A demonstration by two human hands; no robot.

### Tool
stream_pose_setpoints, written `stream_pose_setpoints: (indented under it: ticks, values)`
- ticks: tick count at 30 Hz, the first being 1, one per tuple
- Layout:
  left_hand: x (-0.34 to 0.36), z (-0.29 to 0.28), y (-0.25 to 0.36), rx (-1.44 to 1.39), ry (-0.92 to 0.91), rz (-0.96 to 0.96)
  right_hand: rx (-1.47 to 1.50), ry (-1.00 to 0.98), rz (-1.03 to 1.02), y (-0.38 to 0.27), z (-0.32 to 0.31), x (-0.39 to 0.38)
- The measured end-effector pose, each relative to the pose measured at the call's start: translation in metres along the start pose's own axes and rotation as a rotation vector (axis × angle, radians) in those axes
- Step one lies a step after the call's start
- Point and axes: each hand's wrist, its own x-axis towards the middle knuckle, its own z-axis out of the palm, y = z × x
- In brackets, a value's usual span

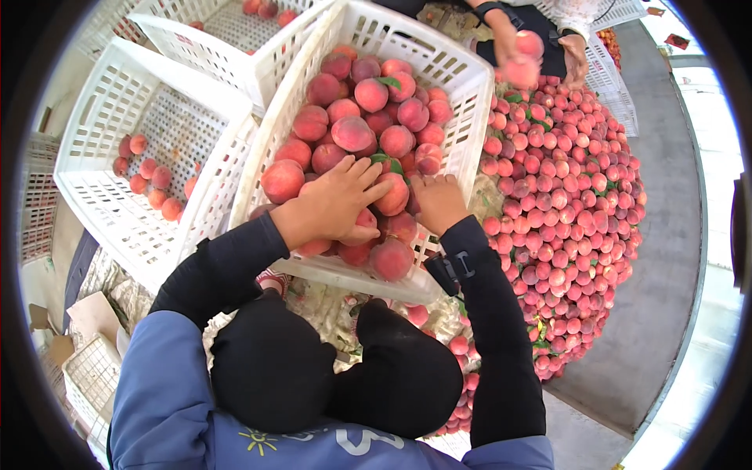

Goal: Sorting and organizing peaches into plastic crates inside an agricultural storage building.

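A white slatted crate [258, 168] stands in front of me, heaped with red peaches [352, 134]. My left hand [337, 196] lies over the near part of the heap, fingers spread across several peaches and thumb out to the side. Just inside the crate's right wall, my right hand [439, 200] has its fingers bent down among the fruit. What is under those fingers is hidden. Between the two hands sits an orange-red peach [392, 194], with a green leaf [386, 161] beside it.
To the right lies a large peach pile [568, 211]. Beyond it, another person's hand [507, 51] holds peaches. A white crate [110, 168] with several peaches stands at left, another crate [227, 59] behind it. My knees [274, 364] are close to the near crate edge.
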Motion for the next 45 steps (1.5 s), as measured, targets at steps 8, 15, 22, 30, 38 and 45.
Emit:
stream_pose_setpoints:
  ticks: [8,15,22,30,38,45]
  values:
    - [-0.004,-0.022,0.001,0.009,0.012,0.018,0.163,0.222,0.144,-0.015,-0.043,-0.047]
    - [-0.050,-0.110,-0.034,-0.063,0.141,-0.272,0.737,0.320,0.206,-0.008,-0.080,-0.108]
    - [-0.049,-0.104,-0.031,-0.237,0.062,-0.280,1.144,0.208,0.144,-0.021,-0.068,-0.031]
    - [-0.069,-0.044,-0.015,0.018,-0.044,0.028,0.627,0.226,0.030,-0.043,-0.016,0.109]
    - [-0.070,-0.038,-0.014,-0.040,0.020,-0.037,0.785,0.315,0.022,-0.056,-0.046,0.121]
    - [-0.081,-0.039,-0.013,-0.072,0.086,-0.050,1.322,0.160,-0.131,-0.093,-0.035,0.112]
